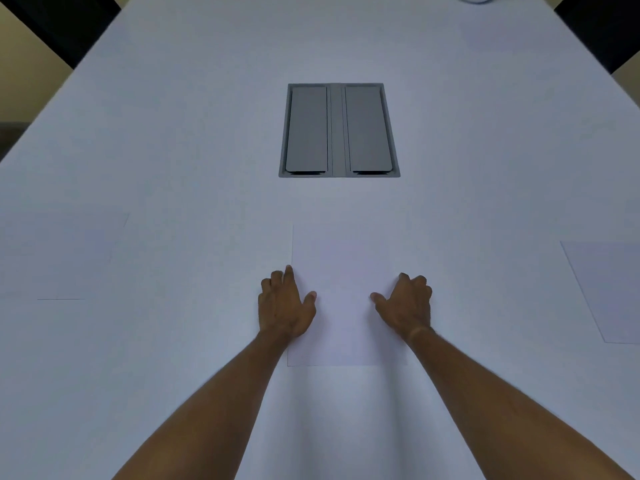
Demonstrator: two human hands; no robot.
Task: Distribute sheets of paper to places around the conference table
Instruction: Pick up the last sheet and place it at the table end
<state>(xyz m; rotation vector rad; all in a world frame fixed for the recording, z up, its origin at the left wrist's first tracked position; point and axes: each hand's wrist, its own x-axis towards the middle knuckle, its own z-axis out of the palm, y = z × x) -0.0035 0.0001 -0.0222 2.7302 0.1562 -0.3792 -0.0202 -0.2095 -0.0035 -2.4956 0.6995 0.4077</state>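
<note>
**Both hands down on the centre sheet**

I've got the white desk (207, 133) filling the view, its grey cable hatch (339, 130) ahead. Three sheets lie flat: left sheet (62, 254), right sheet (609, 289), centre sheet (346, 306) nearest me. My left hand (285, 306) rests on its left edge, right hand (407, 304) on its right edge, fingers loosely bent, thumbs spread inward, gripping nothing.

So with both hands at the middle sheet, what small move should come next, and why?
Probably lift both hands off and step on to another place. The middle sheet already lies flat and square on the table, with the left hand and right hand at its side edges. Sheets at far left and far right look placed.
</note>
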